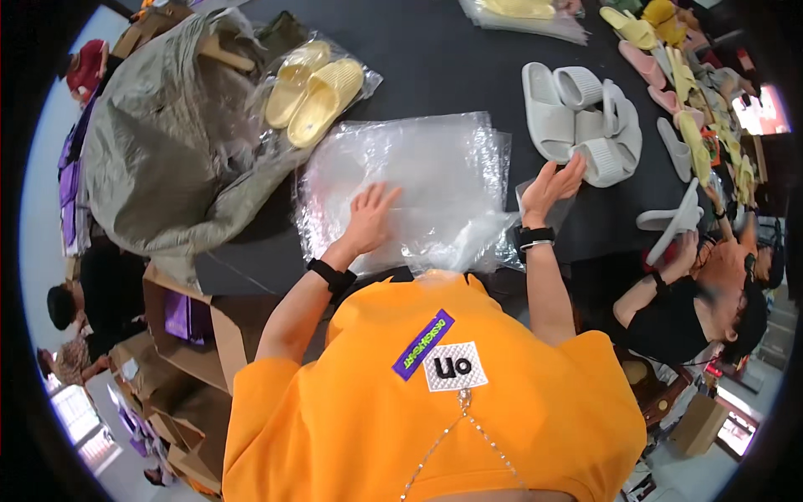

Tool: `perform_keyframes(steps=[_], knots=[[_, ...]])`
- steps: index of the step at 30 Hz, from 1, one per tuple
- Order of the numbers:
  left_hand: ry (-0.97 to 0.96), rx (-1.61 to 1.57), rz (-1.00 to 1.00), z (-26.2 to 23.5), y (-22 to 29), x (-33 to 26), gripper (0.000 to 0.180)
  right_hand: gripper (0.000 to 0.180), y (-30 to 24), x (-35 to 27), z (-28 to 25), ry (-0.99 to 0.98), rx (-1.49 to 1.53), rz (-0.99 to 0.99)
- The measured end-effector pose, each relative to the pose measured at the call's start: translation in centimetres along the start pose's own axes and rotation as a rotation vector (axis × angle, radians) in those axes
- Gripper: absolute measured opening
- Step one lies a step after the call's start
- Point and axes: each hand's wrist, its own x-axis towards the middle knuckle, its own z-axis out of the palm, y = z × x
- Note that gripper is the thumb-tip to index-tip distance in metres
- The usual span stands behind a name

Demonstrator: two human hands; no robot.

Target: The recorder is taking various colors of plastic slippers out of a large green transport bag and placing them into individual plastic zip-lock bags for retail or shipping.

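Observation:
A stack of clear plastic bags (pixel 435 167) lies on the dark table in front of me. My left hand (pixel 370 219) rests on the stack, fingers spread, holding nothing. Over at the right, my right hand (pixel 550 191) has its palm turned up and its fingers stretched out. Its fingertips reach the near edge of a group of light grey slide slippers (pixel 550 125); whether they touch is unclear. Some clear plastic shows around that hand, and I cannot tell if it is gripped. The slippers sit together on the table, one leaning over another.
Bagged yellow slippers (pixel 328 96) lie at the back left beside a large grey-green sack (pixel 159 159). More bags (pixel 535 25) are at the far edge. Several loose slippers (pixel 676 151) line the right, near a co-worker in black (pixel 669 318). An open cardboard box (pixel 188 335) stands at lower left.

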Motion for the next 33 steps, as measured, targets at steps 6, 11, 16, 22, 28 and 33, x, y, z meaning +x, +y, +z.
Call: perform_keyframes(steps=[6,11,16,22,28,33], knots=[[-0.219,-0.06,0.328,-0.9,3.5,-1.4,0.097,0.056,0.5,-0.1,2.6,-0.048,-0.013,0.107],[-0.162,0.076,0.345,1.5,4.0,-0.6,0.09,0.054,0.3,0.8,3.6,-0.038,0.009,0.134],[-0.153,0.083,0.433,1.5,4.6,0.1,0.074,0.055,0.9,1.4,3.9,-0.005,0.045,0.202],[-0.152,-0.54,0.152,4.6,1.3,0.1,0.034,0.059,-0.2,-0.4,2.7,0.0,0.238,0.2],[-0.03,-1.544,-0.561,0.8,-3.2,-3.2,0.018,0.056,-1.6,-2.4,0.5,-0.095,0.366,0.108],[-0.151,-1.66,-0.874,0.0,-6.2,-6.9,0.023,0.059,-2.8,-5.7,1.6,-0.567,0.02,-0.382]])
